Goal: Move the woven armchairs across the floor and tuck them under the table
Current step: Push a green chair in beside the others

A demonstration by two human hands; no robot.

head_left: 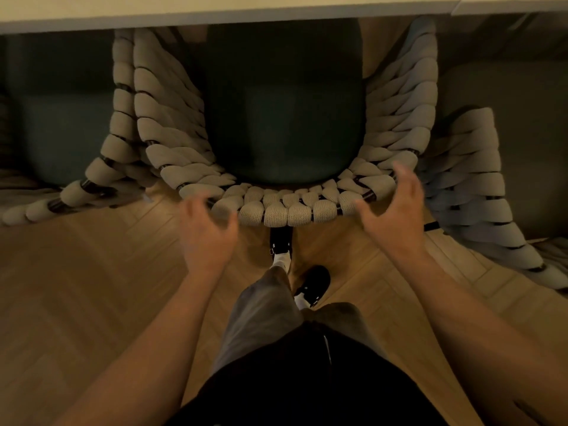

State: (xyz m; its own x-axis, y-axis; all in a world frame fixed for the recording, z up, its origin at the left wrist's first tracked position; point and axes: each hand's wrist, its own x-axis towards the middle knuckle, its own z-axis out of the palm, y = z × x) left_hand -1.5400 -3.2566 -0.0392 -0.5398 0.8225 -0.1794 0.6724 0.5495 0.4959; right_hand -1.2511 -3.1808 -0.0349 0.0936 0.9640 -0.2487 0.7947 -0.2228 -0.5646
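Beige woven cord wraps the dark frame of the middle armchair (285, 207), which stands pushed in so that the front of its dark green seat cushion (285, 118) lies beneath the pale edge of the surface (215, 13). Curved backrest rim faces the person. Seat front and chair legs are hidden under the surface and in shadow.

Left hand (206, 232): fingers spread and loosely curled, blurred, at the left part of the backrest rim; fingertips at the cord, but I cannot tell whether they touch it. Nothing is grasped.

Right hand (396, 207): fingers spread and relaxed, just beside the right part of the rim, thumb near the cord; contact cannot be told. Nothing is grasped.

Left neighbouring armchair (101, 167): same weave, cut off by the picture's left edge, touching or nearly touching the middle chair's arm. Right neighbouring armchair (479, 192): partly out of view at the right edge; its cushion is barely legible in the dark.

Wooden herringbone floor (92, 287) below. One black shoe (280, 241) sits under the backrest rim, its toe hidden; the other shoe (313, 284) is behind it.
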